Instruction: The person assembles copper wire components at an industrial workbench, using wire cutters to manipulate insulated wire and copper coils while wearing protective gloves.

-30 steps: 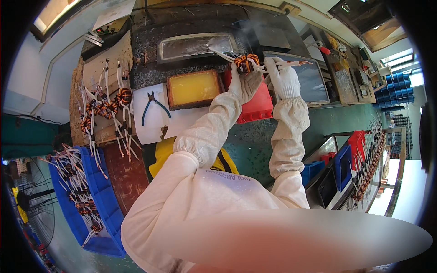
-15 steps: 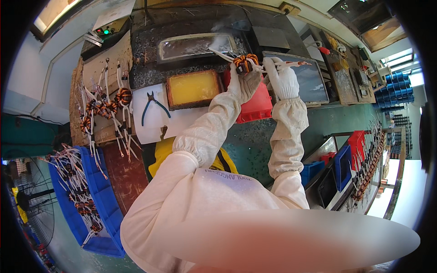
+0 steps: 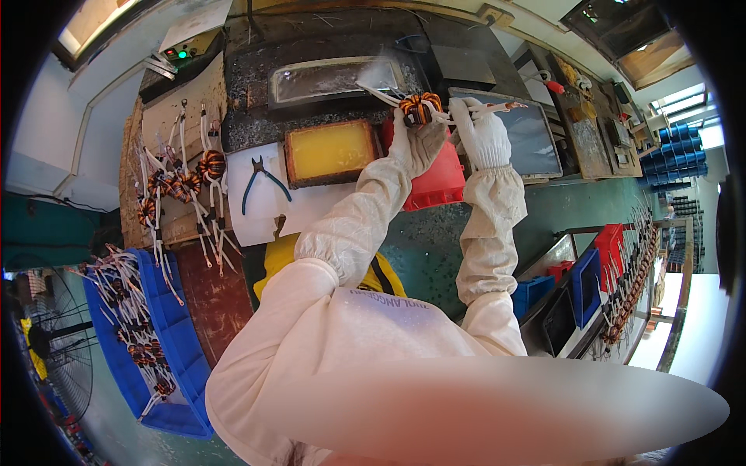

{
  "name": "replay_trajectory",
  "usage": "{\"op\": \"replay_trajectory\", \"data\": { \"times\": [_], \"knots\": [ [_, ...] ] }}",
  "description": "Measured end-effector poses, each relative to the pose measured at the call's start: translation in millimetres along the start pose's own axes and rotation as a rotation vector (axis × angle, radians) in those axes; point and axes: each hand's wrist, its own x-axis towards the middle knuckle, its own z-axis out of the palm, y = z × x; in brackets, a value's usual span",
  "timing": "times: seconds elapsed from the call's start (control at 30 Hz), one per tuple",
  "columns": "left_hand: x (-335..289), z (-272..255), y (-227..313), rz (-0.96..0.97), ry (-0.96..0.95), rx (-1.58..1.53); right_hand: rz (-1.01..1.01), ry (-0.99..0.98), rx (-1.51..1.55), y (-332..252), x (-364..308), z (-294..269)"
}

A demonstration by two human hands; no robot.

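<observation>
A toroidal coil point(image 3: 420, 108) wound in copper and black sits in my gloved left hand point(image 3: 420, 145), whose fingers close on its near side. White sleeved leads stick out from the coil on both sides. My gloved right hand point(image 3: 483, 138) is closed around the leads on the right, and their bare copper ends point(image 3: 513, 106) point away past the knuckles. The left-hand leads point(image 3: 376, 94) reach over the near right corner of a rectangular solder pot point(image 3: 273, 92), where smoke rises. Both hands are above a red plastic bin point(image 3: 435, 189).
A tray with a yellow block point(image 3: 330, 151) lies left of the bin, beside cutting pliers point(image 3: 261, 180) on white paper. More wound coils point(image 3: 210, 165) rest on a board at left. A blue crate point(image 3: 175, 334) of coils stands lower left. A grey panel point(image 3: 536, 140) lies at right.
The copper lead ends beyond my right hand have shifted slightly up and left. The smoke over the pot has changed shape. Both hands keep nearly the same place and grip.
</observation>
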Motion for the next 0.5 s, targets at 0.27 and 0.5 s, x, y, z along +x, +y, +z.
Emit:
{"op": "replay_trajectory", "data": {
  "times": [0.27, 0.5],
  "knots": [
    [2.2, -5.4, -1.6, -0.022, -0.071, 0.034, -0.040, -0.006, 0.123, 14.6, -4.5, 1.0],
    [-0.7, -2.4, -0.9, -0.089, -0.005, 0.121, 0.040, 0.069, 0.235, 23.9, -22.8, -0.5]
  ]
}}
